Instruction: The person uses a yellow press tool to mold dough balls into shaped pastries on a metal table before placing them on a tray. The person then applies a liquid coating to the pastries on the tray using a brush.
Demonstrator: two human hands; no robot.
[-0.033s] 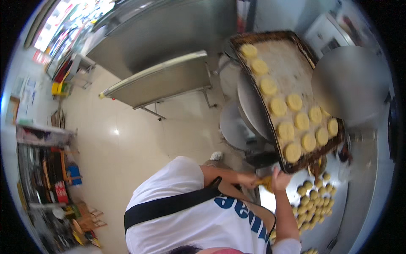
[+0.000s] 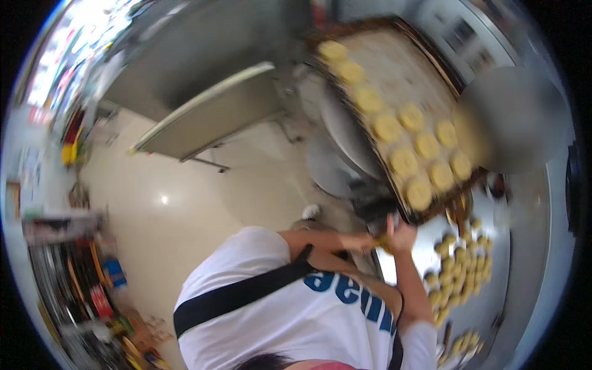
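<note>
Close in front of my body, just below the near corner of a dark baking tray, my two hands come together. My left hand is closed on a yellow-brown thing whose kind I cannot make out. On the same thing, from the right, my right hand is closed, with its thumb pointing up. Round yellow stamped pastries lie in rows on the lined tray. Many small yellow dough balls sit on the pale worktop to the right of my right forearm.
A blurred round patch hides the tray's right side. Large metal bowls stand left of the tray. A low wheeled metal table stands on the tiled floor ahead. Cluttered shelves line the left wall.
The whole view has shifted, so the tray and metal table appear farther left and higher, and blurrier. Both hands keep their hold on the yellow-brown thing.
</note>
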